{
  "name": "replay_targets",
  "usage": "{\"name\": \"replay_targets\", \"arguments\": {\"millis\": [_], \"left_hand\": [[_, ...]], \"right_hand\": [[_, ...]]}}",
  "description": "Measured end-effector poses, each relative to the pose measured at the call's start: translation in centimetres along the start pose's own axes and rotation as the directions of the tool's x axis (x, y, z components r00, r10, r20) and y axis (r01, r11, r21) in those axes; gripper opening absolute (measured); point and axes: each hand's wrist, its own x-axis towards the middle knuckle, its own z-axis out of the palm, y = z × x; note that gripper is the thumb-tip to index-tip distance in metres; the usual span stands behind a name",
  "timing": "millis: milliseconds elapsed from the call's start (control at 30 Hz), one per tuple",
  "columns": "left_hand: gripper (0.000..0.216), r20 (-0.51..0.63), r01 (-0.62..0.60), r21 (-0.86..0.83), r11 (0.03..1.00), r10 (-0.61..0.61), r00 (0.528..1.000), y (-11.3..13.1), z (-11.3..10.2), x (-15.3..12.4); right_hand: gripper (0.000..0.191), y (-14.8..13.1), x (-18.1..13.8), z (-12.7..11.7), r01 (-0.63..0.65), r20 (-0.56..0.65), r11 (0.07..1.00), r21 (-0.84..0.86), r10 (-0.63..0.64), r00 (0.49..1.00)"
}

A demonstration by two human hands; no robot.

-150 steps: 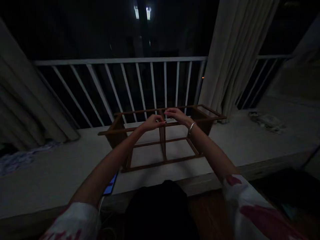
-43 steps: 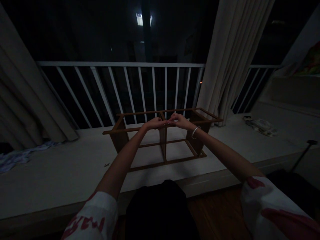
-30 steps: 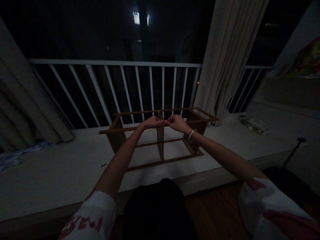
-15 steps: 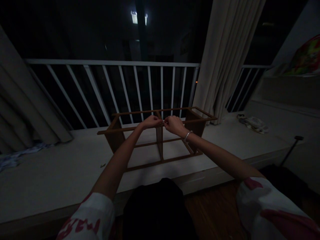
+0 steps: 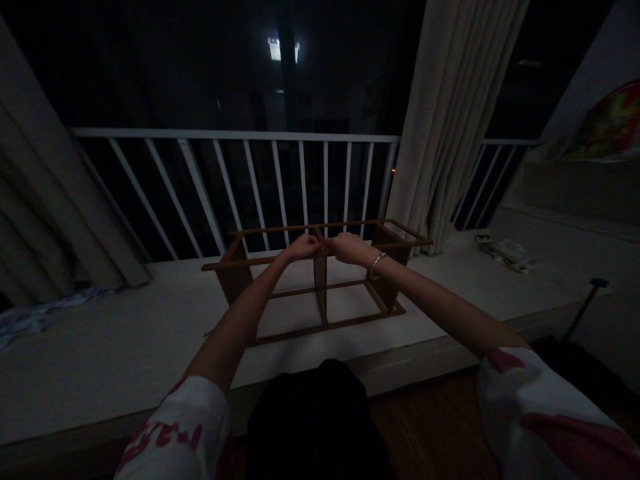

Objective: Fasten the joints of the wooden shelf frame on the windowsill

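Note:
A brown shelf frame (image 5: 321, 293) with a middle panel lies on its side on the pale window ledge (image 5: 165, 327). Over its near upper rail, where the middle panel meets it, my two hands come together. My left hand (image 5: 303, 247) is closed, fingertips pinched beside the joint. From the other side my right hand (image 5: 349, 248), with a silver bangle (image 5: 376, 265) at the wrist, is closed too, its fingertips almost touching the left ones. Whatever is between the fingers is too small and dark to make out.
White railings (image 5: 250, 136) stand behind the shelf, before a dark window. Curtains (image 5: 450, 127) hang on both sides. Crumpled cloth (image 5: 55, 308) lies at the ledge's left, and a pale bundle (image 5: 506, 253) at its right. A small dark piece (image 5: 208, 333) sits near my left forearm.
The view has tilted slightly upward, so the railing appears lower. Both hands stay at the same joint of the shelf, with only small finger movements.

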Motion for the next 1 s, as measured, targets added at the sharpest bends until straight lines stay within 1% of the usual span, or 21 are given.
{"name": "replay_targets", "arguments": {"millis": [67, 167, 233, 367, 400, 467, 533, 600, 733, 833, 900, 1000], "left_hand": [[0.035, 0.037, -0.012, 0.029, 1.0, 0.011, 0.999, 0.0, 0.1, 0.0], [0.039, 0.167, -0.027, 0.09, 0.996, 0.012, 0.986, -0.1, 0.0, -0.2], [0.046, 0.239, 0.003, 0.158, 0.987, -0.041, 0.97, -0.4, -0.6, -0.7], [0.062, 0.275, 0.125, 0.282, 0.951, -0.205, 0.939, -1.6, -2.9, -2.6], [0.065, 0.273, 0.147, 0.306, 0.941, -0.234, 0.933, -1.8, -3.4, -3.1], [0.068, 0.233, 0.153, 0.356, 0.922, -0.246, 0.941, -2.0, -4.2, -4.1], [0.066, 0.178, 0.148, 0.4, 0.904, -0.236, 0.955, -2.0, -4.4, -4.6], [0.063, 0.152, 0.155, 0.427, 0.891, -0.24, 0.959, -1.8, -4.3, -4.7], [0.057, 0.15, 0.165, 0.445, 0.88, -0.255, 0.955, -1.7, -4.0, -4.4], [0.058, 0.149, 0.196, 0.425, 0.884, -0.282, 0.948, -1.8, -4.0, -4.2], [0.059, 0.145, 0.203, 0.424, 0.883, -0.287, 0.947, -1.9, -4.0, -4.1], [0.059, 0.145, 0.191, 0.442, 0.876, -0.28, 0.949, -1.8, -4.1, -4.0]], "right_hand": [[0.031, -0.2, 0.1, -0.4, -0.002, 0.02, 0.999, -0.035, 0.002, 1.0], [0.029, -0.5, 0.3, -0.8, 0.001, 0.03, 0.998, -0.067, 0.001, 1.0], [0.028, -0.4, 0.3, -0.9, 0.002, 0.034, 0.998, -0.064, 0.0, 0.999], [0.026, -0.1, 0.3, -0.3, -0.001, 0.032, 1.0, -0.027, 0.002, 0.999], [0.027, 0.1, 0.3, -0.1, 0.0, 0.027, 1.0, -0.015, 0.0, 1.0], [0.028, 0.3, 0.3, 0.3, 0.003, 0.018, 1.0, 0.007, -0.003, 1.0], [0.03, 0.4, 0.3, 0.7, -0.002, 0.016, 1.0, 0.025, 0.001, 1.0], [0.03, 0.4, 0.2, 0.8, -0.014, 0.022, 0.999, 0.044, 0.013, 1.0], [0.03, 0.4, 0.1, 0.9, -0.05, 0.043, 0.995, 0.081, 0.046, 0.998], [0.033, 0.4, 0.2, 1.1, -0.068, 0.089, 0.994, 0.082, 0.06, 0.994], [0.034, 0.5, 0.2, 1.3, -0.054, 0.105, 0.995, 0.083, 0.045, 0.993], [0.034, 0.6, 0.3, 1.5, -0.019, 0.091, 0.996, 0.089, 0.01, 0.996]]}}
